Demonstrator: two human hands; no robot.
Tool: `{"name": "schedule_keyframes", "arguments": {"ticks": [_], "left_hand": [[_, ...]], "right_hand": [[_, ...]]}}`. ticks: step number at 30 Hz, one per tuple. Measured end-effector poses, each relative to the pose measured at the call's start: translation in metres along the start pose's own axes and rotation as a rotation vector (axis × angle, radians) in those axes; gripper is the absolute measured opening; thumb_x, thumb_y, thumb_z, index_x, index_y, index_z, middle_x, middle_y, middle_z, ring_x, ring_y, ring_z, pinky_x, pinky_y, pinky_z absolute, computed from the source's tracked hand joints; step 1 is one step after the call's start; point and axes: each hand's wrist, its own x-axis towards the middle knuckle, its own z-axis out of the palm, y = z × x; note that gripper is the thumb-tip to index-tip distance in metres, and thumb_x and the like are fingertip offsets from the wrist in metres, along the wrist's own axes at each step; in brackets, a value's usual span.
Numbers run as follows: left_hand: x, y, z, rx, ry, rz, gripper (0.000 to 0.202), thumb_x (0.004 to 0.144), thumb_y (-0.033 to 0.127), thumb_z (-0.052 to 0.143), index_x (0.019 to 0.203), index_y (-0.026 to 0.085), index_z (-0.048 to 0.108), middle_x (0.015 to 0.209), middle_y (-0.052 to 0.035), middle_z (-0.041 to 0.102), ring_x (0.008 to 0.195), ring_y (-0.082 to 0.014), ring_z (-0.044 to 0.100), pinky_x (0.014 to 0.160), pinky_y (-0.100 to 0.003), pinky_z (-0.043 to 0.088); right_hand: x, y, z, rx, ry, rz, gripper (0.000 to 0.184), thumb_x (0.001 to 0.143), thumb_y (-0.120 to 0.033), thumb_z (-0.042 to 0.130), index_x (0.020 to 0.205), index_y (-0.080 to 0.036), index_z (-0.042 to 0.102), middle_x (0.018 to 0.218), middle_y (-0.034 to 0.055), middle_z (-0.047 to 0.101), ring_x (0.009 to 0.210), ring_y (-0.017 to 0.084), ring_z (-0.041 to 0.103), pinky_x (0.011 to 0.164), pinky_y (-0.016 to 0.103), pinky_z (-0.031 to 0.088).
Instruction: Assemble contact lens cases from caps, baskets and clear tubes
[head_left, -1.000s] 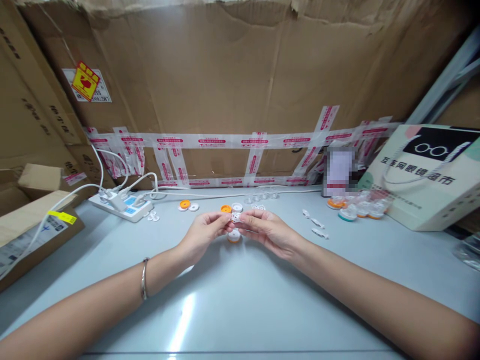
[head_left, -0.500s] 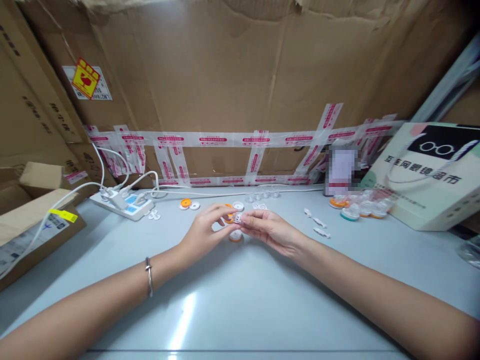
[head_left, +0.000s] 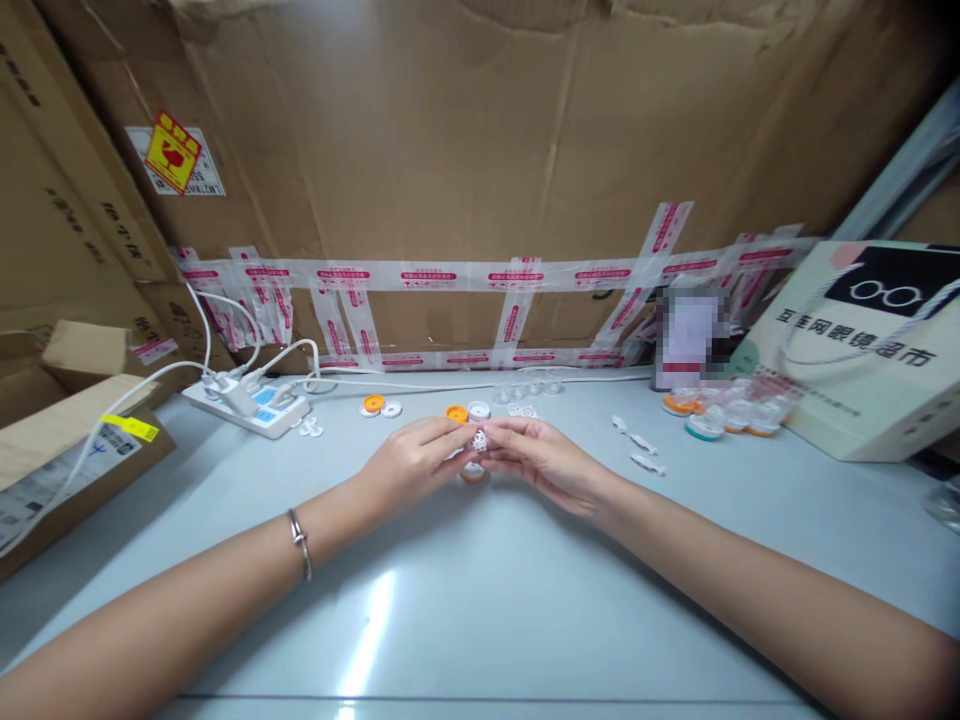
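Between my two hands is a small white openwork plastic piece (head_left: 479, 440), pinched from both sides above the table. The fingertips of my left hand (head_left: 416, 458) press on its left side; the thumb and index finger of my right hand (head_left: 547, 455) grip its right side. Just beyond my fingers lie an orange ring-shaped cap (head_left: 456, 413) and a white round cap (head_left: 478, 410). A white and orange round part (head_left: 472, 472) sits beneath the held piece, partly hidden by my fingers.
Back left, an orange cap (head_left: 373, 404) and a white disc (head_left: 391, 409) lie near a power strip (head_left: 247, 405). Right of my hands are small white strips (head_left: 643, 444). Clear domes with coloured bases (head_left: 703, 428) stand beside a paper bag (head_left: 847, 370). A large carton (head_left: 450, 180) closes off the back.
My left fingers have closed in on the white piece, from more spread to pinching it. The orange cap behind now shows more fully. My right hand has barely moved.
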Motion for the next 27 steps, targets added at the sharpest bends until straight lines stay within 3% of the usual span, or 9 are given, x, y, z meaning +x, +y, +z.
{"name": "schedule_keyframes", "arguments": {"ticks": [4,10,16,20,27], "left_hand": [[-0.0003,0.0004,0.0006,-0.006,-0.026,-0.009,0.025,0.086,0.025,0.05,0.107,0.02,0.063,0.093,-0.0094,0.069,0.086,-0.0188,0.063,0.077,-0.033,0.05],[-0.0014,-0.0003,0.0033,-0.01,0.006,-0.034,0.023,0.085,0.026,0.05,0.102,0.02,0.065,0.092,-0.0096,0.069,0.086,-0.0198,0.063,0.078,-0.034,0.049],[0.001,0.0022,0.0019,0.046,-0.029,-0.057,0.024,0.086,0.028,0.049,0.101,0.019,0.065,0.09,-0.0096,0.069,0.082,-0.0195,0.063,0.075,-0.033,0.048],[-0.0005,0.0024,0.0033,0.109,-0.055,-0.026,0.026,0.088,0.029,0.046,0.105,0.019,0.064,0.091,-0.01,0.069,0.081,-0.0192,0.063,0.074,-0.032,0.049],[0.0005,0.0004,0.0019,-0.083,0.051,-0.09,0.026,0.082,0.031,0.057,0.101,0.017,0.065,0.093,-0.0113,0.07,0.085,-0.0205,0.064,0.078,-0.033,0.048]], "right_hand": [[0.0018,0.0013,-0.0021,0.072,-0.014,0.078,0.018,0.065,-0.023,0.074,0.081,-0.015,0.069,0.072,0.0026,0.072,0.067,0.01,0.067,0.071,0.021,0.053],[0.0013,0.0025,-0.0022,0.059,0.004,0.05,0.019,0.064,-0.021,0.074,0.081,-0.014,0.07,0.069,0.002,0.071,0.067,0.01,0.067,0.069,0.018,0.053],[0.0002,0.0043,-0.0009,0.023,0.008,0.001,0.019,0.065,-0.027,0.073,0.08,-0.015,0.07,0.071,0.0021,0.071,0.068,0.01,0.065,0.075,0.023,0.051],[-0.0001,0.0073,0.0028,0.029,0.09,-0.039,0.022,0.055,-0.023,0.079,0.072,-0.015,0.067,0.068,-0.0007,0.069,0.065,0.01,0.064,0.074,0.028,0.049],[-0.0012,0.0022,0.0054,0.005,0.156,-0.053,0.023,0.053,-0.025,0.08,0.07,-0.014,0.067,0.066,-0.0004,0.068,0.064,0.01,0.063,0.074,0.027,0.047]]}}
